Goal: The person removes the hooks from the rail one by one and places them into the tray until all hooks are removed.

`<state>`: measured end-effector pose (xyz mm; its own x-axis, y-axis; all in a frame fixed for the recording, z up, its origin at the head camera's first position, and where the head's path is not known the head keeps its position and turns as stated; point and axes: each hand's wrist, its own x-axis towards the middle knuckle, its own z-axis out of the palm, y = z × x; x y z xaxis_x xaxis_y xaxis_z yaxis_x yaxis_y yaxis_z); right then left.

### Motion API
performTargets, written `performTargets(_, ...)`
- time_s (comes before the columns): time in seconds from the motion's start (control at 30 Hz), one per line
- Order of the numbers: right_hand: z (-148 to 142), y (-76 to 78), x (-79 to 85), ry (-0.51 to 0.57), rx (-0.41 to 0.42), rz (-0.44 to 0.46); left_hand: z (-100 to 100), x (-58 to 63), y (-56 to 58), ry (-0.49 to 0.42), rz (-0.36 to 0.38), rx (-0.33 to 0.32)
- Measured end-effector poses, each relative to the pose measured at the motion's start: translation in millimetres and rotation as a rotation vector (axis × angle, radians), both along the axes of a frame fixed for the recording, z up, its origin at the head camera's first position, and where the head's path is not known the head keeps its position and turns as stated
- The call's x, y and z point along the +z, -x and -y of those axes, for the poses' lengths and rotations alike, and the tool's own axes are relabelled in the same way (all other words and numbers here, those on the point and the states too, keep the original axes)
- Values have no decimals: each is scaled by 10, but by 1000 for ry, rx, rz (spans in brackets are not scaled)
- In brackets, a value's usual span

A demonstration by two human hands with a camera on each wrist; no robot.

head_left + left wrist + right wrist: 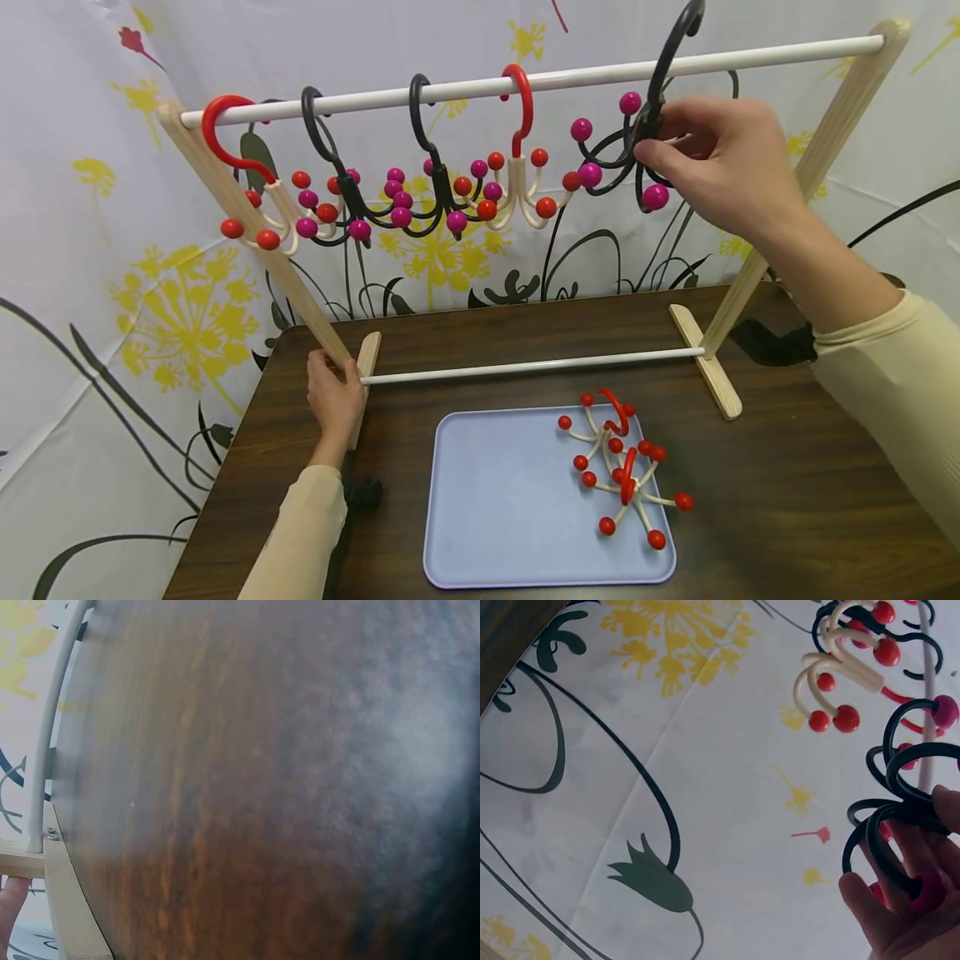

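Note:
My right hand pinches the neck of a black claw hanger with magenta ball tips, up at the right part of the white rod. Its hook rises above the rod and overlaps it in the head view. The right wrist view shows the hanger's curved black arms around my fingers. Low on the left, my left hand grips the rack's wooden left post near its foot. To the left along the rod hang two black hangers and two red-hooked cream hangers.
A pale blue tray lies on the dark wooden table in front of the rack. Two red-hooked cream hangers lie at its right side, some arms past its rim. A lower white bar joins the feet; a flowered curtain hangs behind.

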<state>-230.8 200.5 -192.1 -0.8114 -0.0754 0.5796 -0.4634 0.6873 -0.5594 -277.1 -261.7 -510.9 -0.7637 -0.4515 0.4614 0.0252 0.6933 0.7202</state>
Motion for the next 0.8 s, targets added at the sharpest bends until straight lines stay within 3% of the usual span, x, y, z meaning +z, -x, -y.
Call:
performTargets(0.2,-13,-331,-145,-30,-3,-79,6,-11,-7,2,-7,1)
performTargets(0.43,38,-983,-483,-50,22,-94,3,-19,5,4,-9,-6)
performTargets(0.53,64,-1273,-638,-73,52,-56,-1,-18,12,0,-6,-8)
performTargets(0.8,235,-1806,-1265,9,322,47,-5,1,16,-8,-16,-8)
